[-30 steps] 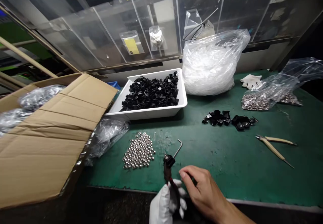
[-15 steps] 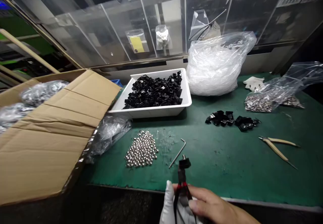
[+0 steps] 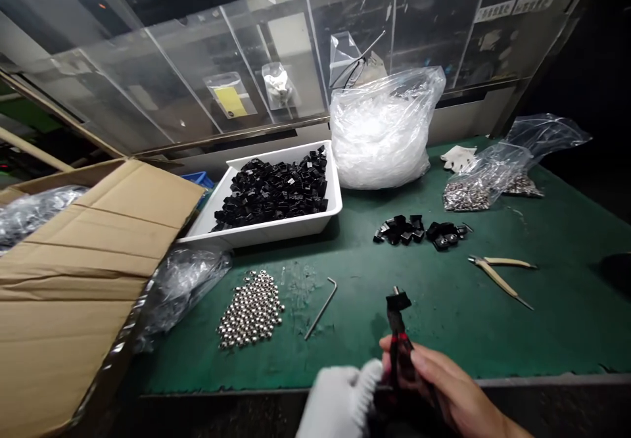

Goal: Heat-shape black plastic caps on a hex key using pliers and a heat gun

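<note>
My right hand (image 3: pixel 444 379), bare, is wrapped round dark pliers (image 3: pixel 400 349) with red marks near the joint. The plier jaws hold a small black part (image 3: pixel 398 301) with a metal pin standing up from it. My left hand (image 3: pixel 342 395) wears a white glove and is beside the plier handles; its fingers are curled, and what they hold, if anything, is hidden. Up and left of the pliers an L-shaped hex key (image 3: pixel 321 308) lies on the green table (image 3: pixel 355 352). A pile of small metal nuts (image 3: pixel 252 310) is further left.
A white tray (image 3: pixel 266 231) holds many black parts, beside an open cardboard box (image 3: pixel 98 241). A big clear bag (image 3: pixel 382 135) stands behind. Loose black parts (image 3: pixel 401 229), bagged metal pieces (image 3: pixel 466 196) and cream-handled pliers (image 3: pixel 500 280) lie on the right.
The view has turned to the right, so the table things appear further left. The pliers with the black part have moved right, and my gloved left hand has come away from behind them to their left.
</note>
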`<act>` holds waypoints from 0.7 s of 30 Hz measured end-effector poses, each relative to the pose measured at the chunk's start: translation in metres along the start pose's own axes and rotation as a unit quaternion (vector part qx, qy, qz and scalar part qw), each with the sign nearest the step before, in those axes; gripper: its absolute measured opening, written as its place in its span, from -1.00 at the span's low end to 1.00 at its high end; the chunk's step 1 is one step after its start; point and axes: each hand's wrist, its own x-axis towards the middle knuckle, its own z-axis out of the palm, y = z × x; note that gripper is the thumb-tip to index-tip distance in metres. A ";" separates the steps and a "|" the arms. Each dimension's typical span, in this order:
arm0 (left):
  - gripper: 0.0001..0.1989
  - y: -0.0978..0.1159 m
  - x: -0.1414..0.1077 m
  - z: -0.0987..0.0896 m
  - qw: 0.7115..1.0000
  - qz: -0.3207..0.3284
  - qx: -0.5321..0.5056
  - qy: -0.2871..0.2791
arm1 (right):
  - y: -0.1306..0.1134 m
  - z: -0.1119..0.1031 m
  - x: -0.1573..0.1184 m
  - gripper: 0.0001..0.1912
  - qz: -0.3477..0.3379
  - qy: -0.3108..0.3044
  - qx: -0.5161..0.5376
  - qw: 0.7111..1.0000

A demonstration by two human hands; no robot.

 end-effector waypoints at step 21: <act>-0.65 0.037 0.058 -0.032 0.846 0.188 0.464 0.184 | -0.050 -0.058 -0.052 -0.48 -0.115 -0.014 -0.318 0.941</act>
